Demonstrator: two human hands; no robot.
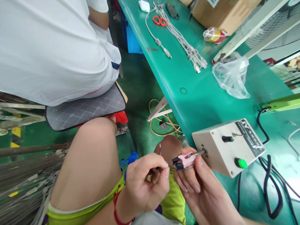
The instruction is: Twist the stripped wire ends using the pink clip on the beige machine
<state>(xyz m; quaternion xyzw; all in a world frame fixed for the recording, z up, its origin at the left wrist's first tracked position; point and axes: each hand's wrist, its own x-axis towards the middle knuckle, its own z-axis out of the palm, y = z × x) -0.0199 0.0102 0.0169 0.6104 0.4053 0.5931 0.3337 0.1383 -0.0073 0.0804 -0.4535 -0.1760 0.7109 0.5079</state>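
Observation:
My left hand [150, 181], with a red cord at its wrist, is closed in a pinch. A thin wire [160, 150] sticks up behind its fingers, and a dark bit shows under the thumb and forefinger. Just right of it, my right hand [201, 184] has its thumb and fingers around a pink clip [187, 160] with black-wrapped tips. The clip sits at the end of a metal shaft [198, 153] that comes out of the side of a white control box [217, 137]. A green button [241, 163] and a black knob are on the box's face.
White USB cables [180, 39] lie across the green table [173, 75], near orange-handled scissors [160, 21]. A plastic bag [232, 75], a bottle [214, 34] and a cardboard box [222, 14] sit farther right. A person in white [53, 50] is seated at my left.

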